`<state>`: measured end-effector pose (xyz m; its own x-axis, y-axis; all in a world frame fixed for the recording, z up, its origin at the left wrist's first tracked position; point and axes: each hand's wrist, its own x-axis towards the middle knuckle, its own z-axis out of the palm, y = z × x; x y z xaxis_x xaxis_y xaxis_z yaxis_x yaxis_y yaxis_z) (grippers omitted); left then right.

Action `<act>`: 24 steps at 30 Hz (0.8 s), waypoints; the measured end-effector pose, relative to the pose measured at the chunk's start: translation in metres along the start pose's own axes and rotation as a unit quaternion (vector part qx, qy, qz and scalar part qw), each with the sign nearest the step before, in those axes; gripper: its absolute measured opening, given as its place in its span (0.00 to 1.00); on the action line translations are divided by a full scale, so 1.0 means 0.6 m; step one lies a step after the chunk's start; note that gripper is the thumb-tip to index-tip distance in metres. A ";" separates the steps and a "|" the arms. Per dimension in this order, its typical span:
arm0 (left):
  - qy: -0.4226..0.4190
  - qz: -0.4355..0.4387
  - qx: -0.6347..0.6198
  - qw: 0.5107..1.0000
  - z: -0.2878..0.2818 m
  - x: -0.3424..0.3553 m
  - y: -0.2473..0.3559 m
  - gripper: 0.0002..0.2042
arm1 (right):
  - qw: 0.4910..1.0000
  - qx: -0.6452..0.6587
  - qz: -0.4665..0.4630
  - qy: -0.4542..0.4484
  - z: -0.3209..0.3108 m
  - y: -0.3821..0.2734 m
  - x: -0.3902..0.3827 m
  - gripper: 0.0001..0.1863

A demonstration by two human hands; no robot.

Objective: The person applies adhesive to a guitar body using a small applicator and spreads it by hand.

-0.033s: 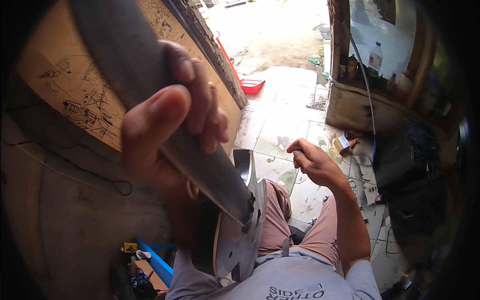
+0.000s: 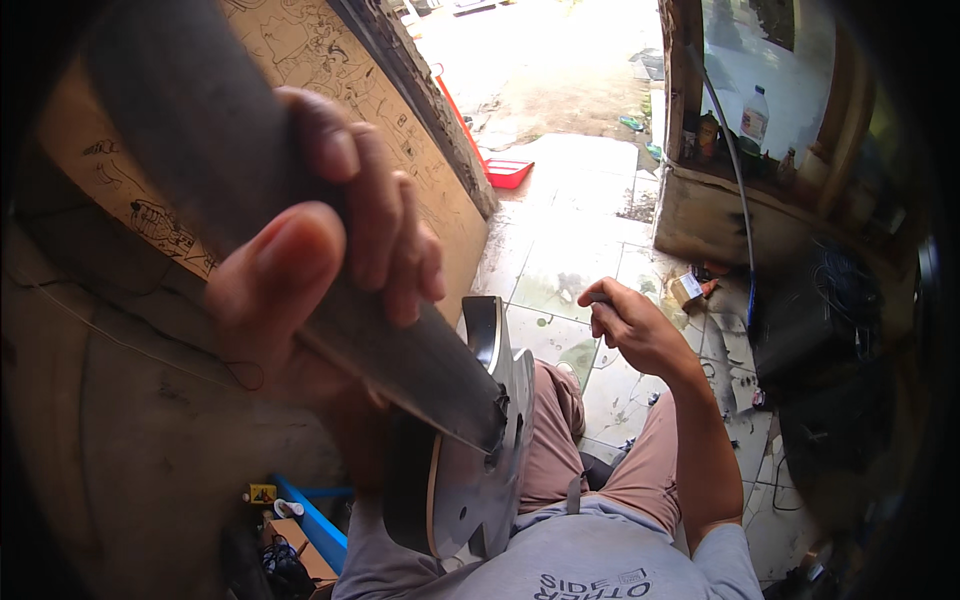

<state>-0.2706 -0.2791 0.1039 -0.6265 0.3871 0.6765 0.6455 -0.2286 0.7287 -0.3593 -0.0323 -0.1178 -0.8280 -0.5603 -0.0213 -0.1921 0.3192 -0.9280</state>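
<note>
Two bare hands are in view, well apart from each other. The left hand (image 2: 305, 260) is wrapped around the neck of the one guitar (image 2: 480, 500), its thumb on one side and its fingers curled over the other. The right hand (image 2: 640, 325) has its fingers bent in and pinches one small grey piece (image 2: 599, 298) between thumb and forefinger; what it is, I cannot tell. The guitar lies by the person's left thigh, near the shirt, with its silver-grey face and dark sides showing; its dark neck slants up to the upper left.

On the window ledge stand one clear bottle (image 2: 755, 118) with a label and, beside it, one brown bottle (image 2: 707, 135). The bottle's label is too small to read. One red dustpan (image 2: 508, 174) sits on the tiles near the doorway. One small box (image 2: 687, 290) with a white label lies on the floor past the right hand. At the lower left there is one yellow packet (image 2: 262, 494) next to a blue frame (image 2: 318, 528).

The one grey shirt (image 2: 540, 545) bears dark capital lettering in two lines and a small square mark. One large board (image 2: 330, 50) at the left carries black line drawings.
</note>
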 end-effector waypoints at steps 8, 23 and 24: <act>0.043 0.185 0.155 0.969 0.070 -0.075 0.051 0.27 | 0.990 0.028 -0.131 0.032 0.013 -0.081 -0.036 0.06; -0.030 0.187 0.175 0.966 0.081 -0.125 0.030 0.27 | 0.949 -0.078 -0.294 0.087 0.081 -0.141 -0.036 0.05; -0.030 0.190 0.177 0.965 0.083 -0.123 0.030 0.27 | 0.947 -0.088 -0.299 0.085 0.082 -0.143 -0.036 0.05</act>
<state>-0.1908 -0.2676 0.0618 -0.2963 0.3883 0.8726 0.9390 -0.0484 0.3404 -0.2990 -0.0852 -0.0559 -0.6138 -0.5550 0.5615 -0.7248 0.1144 -0.6793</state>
